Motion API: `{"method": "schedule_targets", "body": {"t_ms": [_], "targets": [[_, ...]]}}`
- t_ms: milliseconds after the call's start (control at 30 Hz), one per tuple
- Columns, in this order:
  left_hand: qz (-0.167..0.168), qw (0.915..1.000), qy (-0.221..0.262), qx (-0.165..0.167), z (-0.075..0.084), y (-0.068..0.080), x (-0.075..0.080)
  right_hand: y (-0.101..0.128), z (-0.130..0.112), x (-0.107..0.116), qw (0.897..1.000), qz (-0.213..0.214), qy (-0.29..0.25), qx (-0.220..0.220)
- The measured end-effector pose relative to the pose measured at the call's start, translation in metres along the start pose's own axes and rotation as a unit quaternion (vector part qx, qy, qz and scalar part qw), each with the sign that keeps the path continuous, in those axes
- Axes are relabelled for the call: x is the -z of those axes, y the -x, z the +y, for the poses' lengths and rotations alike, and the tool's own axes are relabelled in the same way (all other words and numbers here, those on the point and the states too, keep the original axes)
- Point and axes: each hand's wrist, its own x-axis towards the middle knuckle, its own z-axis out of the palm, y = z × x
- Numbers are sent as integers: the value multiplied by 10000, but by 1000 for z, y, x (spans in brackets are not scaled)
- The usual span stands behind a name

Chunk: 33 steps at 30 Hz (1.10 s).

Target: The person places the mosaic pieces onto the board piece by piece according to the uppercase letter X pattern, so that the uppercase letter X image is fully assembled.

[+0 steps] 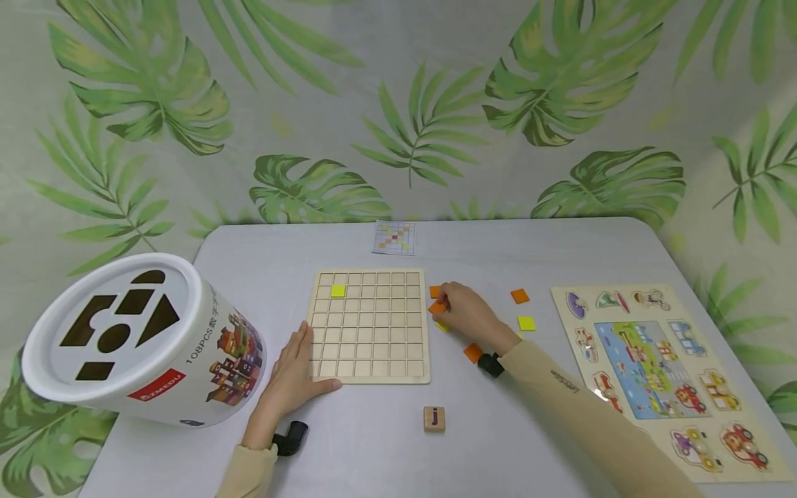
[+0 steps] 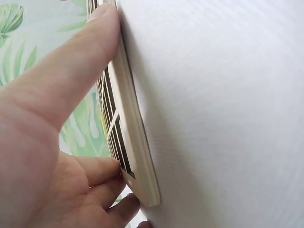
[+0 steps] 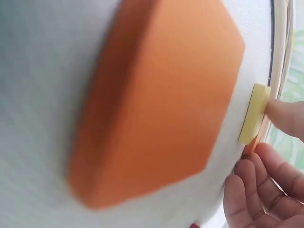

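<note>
A square wooden grid board [image 1: 370,380] lies on the table, with one yellow tile [image 1: 338,291] in an upper-left cell. My left hand [image 1: 297,377] rests at its near left corner, fingers along the left side and thumb [image 2: 90,52] on the near edge. Right of the board, my right hand [image 1: 467,309] pinches an orange tile [image 1: 438,307] between thumb and fingertips. A yellow tile [image 3: 255,114] lies right at that thumb, partly covering the orange one in the right wrist view. Another orange tile [image 1: 434,292] is just beyond the fingertips.
More orange [image 1: 519,296] and yellow tiles [image 1: 526,323] lie to the right; one orange tile [image 3: 166,95] is under the right wrist. Behind the board is a pattern card [image 1: 395,238]. A letter block [image 1: 434,419], a large bucket [image 1: 156,408] and a picture puzzle [image 1: 575,304] surround the board.
</note>
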Motion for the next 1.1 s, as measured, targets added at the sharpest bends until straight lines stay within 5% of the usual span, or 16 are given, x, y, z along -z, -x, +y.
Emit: {"method": "schedule_targets", "body": {"t_ms": [400, 667, 933, 1100], "targets": [[36, 10000, 23, 19, -1, 0, -1, -24, -13, 4, 9974, 86, -387, 600], [66, 9999, 62, -65, -1, 0, -1, -60, -31, -9, 9948, -251, 160, 973], [34, 10000, 51, 18, -2, 0, 0, -71, -40, -14, 9930, -287, 433, 1059], [54, 10000, 52, 0, -2, 0, -1, -67, -34, -10, 9950, -305, -16, 953]]}}
